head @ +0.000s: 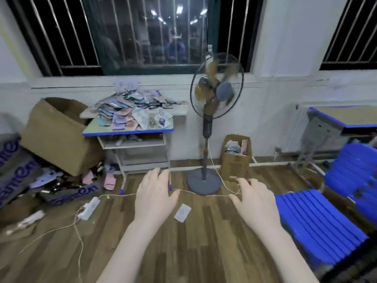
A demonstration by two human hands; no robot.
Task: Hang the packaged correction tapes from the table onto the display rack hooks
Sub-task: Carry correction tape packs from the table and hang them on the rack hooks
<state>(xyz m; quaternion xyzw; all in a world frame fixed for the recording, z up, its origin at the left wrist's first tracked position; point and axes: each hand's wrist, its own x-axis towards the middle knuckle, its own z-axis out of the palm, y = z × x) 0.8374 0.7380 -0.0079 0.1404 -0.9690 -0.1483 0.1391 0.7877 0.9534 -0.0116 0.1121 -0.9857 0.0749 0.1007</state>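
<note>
A heap of packaged correction tapes (132, 111) lies on a small blue-edged table (126, 133) against the far wall. One package (182, 212) lies alone on the wooden floor between my hands. My left hand (154, 195) and my right hand (255, 199) are stretched forward, palms down, fingers spread and holding nothing. Both hover over the floor, well short of the table. No display rack or hooks are in view.
A standing fan (214, 94) spins right of the table, its cord (204, 193) and a power strip (89, 207) trailing across the floor. A large cardboard box (57, 135) leans at left, a small box (236, 156) sits by the fan, a blue chair (318, 223) stands at right.
</note>
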